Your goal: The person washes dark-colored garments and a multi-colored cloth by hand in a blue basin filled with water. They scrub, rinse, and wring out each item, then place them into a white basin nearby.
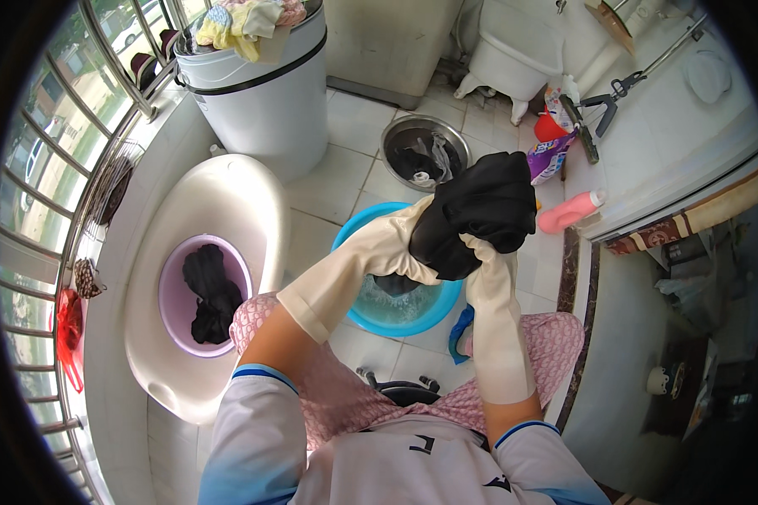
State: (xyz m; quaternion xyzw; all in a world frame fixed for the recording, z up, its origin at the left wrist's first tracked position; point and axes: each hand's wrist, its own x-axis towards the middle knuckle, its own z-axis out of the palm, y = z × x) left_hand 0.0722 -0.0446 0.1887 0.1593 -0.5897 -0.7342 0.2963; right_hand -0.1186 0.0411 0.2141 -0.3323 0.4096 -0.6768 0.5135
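Observation:
Both my hands wear long cream rubber gloves and grip one bunched black cloth [480,208] above a blue plastic basin [442,309]. My left hand [417,252] holds the cloth's left and lower side. On its right and lower side is my right hand [483,252]; the cloth hides part of the fingers of both. Cloudy, bubbly water [391,306] fills the basin, and a dark piece of fabric shows in it below my hands. Beyond the basin, a steel bowl [388,158] holds dark and grey fabric.
At left a white baby bathtub [265,208] holds a purple basin [167,278] with black cloth [211,293]. Behind stands a grey-white tub-shaped washer [271,95] topped with clothes [246,25]. At right are a pink bottle [568,213], a purple detergent bag [546,156] and a squeegee [581,129].

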